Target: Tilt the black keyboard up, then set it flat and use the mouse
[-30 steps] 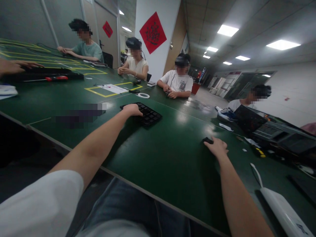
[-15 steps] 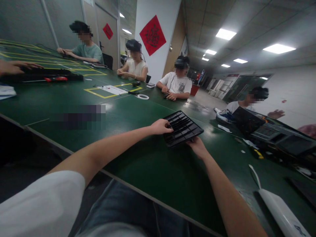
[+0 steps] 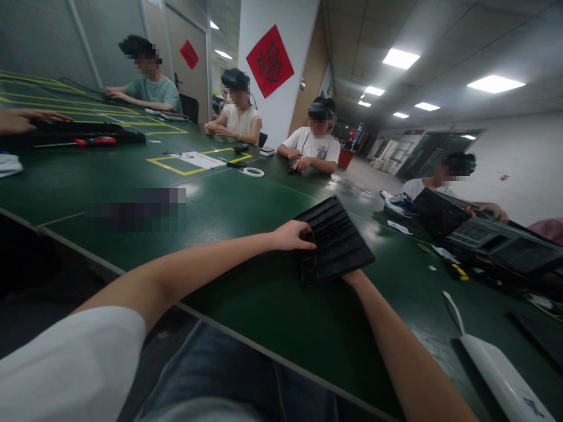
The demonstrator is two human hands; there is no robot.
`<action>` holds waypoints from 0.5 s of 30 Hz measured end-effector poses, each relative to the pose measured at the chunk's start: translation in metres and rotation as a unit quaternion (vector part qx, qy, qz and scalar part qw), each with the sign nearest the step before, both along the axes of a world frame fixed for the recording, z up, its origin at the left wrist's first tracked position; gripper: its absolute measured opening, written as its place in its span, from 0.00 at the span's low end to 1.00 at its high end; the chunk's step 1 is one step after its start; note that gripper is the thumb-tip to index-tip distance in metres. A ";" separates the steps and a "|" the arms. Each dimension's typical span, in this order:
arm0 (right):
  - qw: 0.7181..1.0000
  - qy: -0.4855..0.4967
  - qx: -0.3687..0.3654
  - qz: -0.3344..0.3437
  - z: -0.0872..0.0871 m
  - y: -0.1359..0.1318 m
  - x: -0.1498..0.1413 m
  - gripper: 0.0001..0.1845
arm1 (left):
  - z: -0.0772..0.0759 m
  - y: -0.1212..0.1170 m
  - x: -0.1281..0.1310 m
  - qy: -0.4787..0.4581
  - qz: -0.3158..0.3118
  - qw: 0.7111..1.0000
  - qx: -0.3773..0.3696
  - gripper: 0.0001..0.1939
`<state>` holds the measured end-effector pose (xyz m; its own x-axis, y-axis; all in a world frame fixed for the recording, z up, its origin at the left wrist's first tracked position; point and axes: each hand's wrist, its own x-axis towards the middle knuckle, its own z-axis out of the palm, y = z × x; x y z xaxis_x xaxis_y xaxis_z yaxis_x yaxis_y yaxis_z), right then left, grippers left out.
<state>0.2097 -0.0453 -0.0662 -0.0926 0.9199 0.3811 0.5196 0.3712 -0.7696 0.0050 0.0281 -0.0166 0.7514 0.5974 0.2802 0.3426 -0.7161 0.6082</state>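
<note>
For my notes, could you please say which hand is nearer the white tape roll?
Left. The left hand is in front and right of the white tape roll; the right hand, partly under the black compartment tray, is farther right.

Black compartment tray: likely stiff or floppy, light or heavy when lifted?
The black tray is probably stiff: its edges look straight while tilted, with the right hand at its lower edge. It may be light, looking shallow and thin-rimmed.

White T-shirt: loose, lightly creased short sleeve (image 3: pixel 83 346) at near left, ending above the elbow; pale, blurred shirt front (image 3: pixel 206 407) at the near edge. Blue denim jeans (image 3: pixel 229 351), faint seam along one leg. Left hand (image 3: pixel 292 236) and both forearms (image 3: pixel 197 264) bare; right hand (image 3: pixel 353 277) mostly hidden.
</note>
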 end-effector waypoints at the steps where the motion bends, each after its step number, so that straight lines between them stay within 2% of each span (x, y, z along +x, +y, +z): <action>1: 1.000 -0.008 -0.001 0.005 -0.001 0.000 0.001 0.36 | -0.001 0.001 0.000 0.000 -0.007 1.000 -0.006 0.23; 6: 0.999 -0.029 0.016 0.017 -0.006 0.004 0.002 0.35 | 0.000 0.007 0.000 0.015 -0.019 0.999 -0.043 0.25; 8: 0.998 -0.049 0.031 0.031 -0.009 0.007 0.002 0.34 | 0.003 0.012 -0.001 0.023 -0.031 0.996 -0.085 0.24; 10: 0.996 -0.064 0.044 0.040 -0.012 0.008 0.005 0.33 | 0.007 0.018 -0.002 -0.003 0.005 0.988 -0.153 0.18; 12: 0.995 -0.075 0.046 0.038 -0.015 0.008 0.009 0.33 | 0.009 0.024 -0.003 -0.089 0.114 0.954 -0.262 0.10; 14: 0.996 -0.078 0.039 0.024 -0.017 0.006 0.012 0.35 | 0.010 0.029 -0.003 -0.177 0.221 0.888 -0.362 0.07; 15: 0.996 -0.075 0.037 0.017 -0.017 0.005 0.013 0.36 | 0.010 0.030 -0.002 -0.204 0.250 0.859 -0.397 0.08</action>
<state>0.2225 -0.0402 -0.0832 -0.1849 0.8851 0.4270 0.6134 0.4434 -0.6536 0.0027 0.0582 -0.0069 0.2813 0.9417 -0.1846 0.1285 0.1537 0.9797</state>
